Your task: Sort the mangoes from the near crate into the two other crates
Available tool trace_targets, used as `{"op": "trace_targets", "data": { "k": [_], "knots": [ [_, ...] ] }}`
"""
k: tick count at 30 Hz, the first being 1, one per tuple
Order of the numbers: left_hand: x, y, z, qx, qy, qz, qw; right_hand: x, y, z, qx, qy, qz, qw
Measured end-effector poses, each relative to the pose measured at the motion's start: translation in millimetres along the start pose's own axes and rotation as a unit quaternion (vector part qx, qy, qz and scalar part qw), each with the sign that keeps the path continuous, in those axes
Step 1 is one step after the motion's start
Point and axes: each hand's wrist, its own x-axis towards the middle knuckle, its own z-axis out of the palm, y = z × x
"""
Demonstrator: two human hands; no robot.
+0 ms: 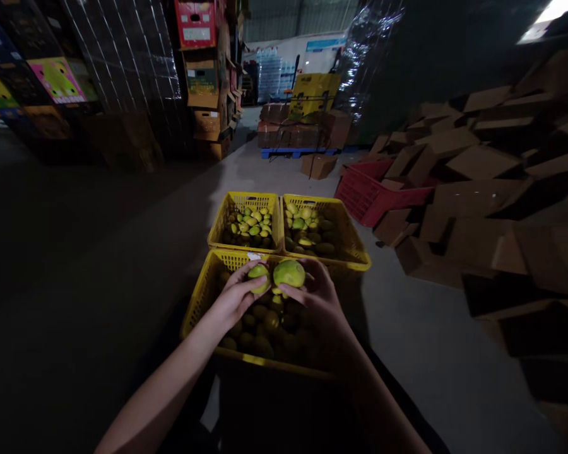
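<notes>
My left hand (238, 295) is closed around a smaller yellow-green oval fruit (259, 277), thumb across its near side. A larger green fruit (289, 273), mango-like and marked with a brownish spot, sits in the fingers of my right hand (318, 291). Side by side, the two fruits are held above the front yellow crate (199, 296). Similar fruit (271, 320) lies inside that crate, much of it in shadow.
Behind it stand a left yellow crate (212, 221) and a right yellow crate (355, 236), both with fruit. A red crate (364, 195) and heaped cardboard boxes (483, 202) lie to the right. Further back are stacked cartons (203, 82) and a blue pallet (293, 152) with boxes.
</notes>
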Motion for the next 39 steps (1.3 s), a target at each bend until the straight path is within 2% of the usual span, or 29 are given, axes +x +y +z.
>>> {"op": "trace_targets", "data": {
  "k": [3,5,8,13,16,20,24,28,32,39],
  "knots": [
    [-1,-1,0.1,0.004,-0.013,0.046,0.999,-3,1,0,-0.172,-0.016,-0.125,0.977],
    [-1,1,0.1,0.023,-0.017,0.067,0.997,-6,-1,2,-0.227,-0.033,-0.166,0.959],
    [0,5,0.0,-0.021,-0.017,0.045,0.999,-10,-4,6,-0.183,-0.049,-0.145,0.971],
    [3,4,-1.9,-0.141,0.002,-0.064,0.988,-11,-2,10,-0.058,-0.087,-0.076,0.992],
    [5,-5,-4.4,-0.183,0.056,-0.084,0.978,-12,6,13,-0.103,-0.080,-0.087,0.988],
    [7,-22,-5.3,-0.202,0.103,-0.110,0.968,-14,15,17,-0.278,-0.079,-0.154,0.945],
    [8,-36,-1.8,-0.201,0.162,-0.145,0.955,-15,20,18,-0.375,-0.160,-0.208,0.889],
    [10,-38,-0.3,-0.205,0.196,-0.120,0.951,-15,22,20,-0.420,-0.214,-0.268,0.840],
    [15,-35,-3.3,-0.220,0.202,-0.107,0.948,-13,21,21,-0.429,-0.219,-0.290,0.827],
    [16,-26,-6.1,-0.168,0.170,-0.045,0.970,-11,13,18,-0.381,-0.239,-0.331,0.830]
  ]
}}
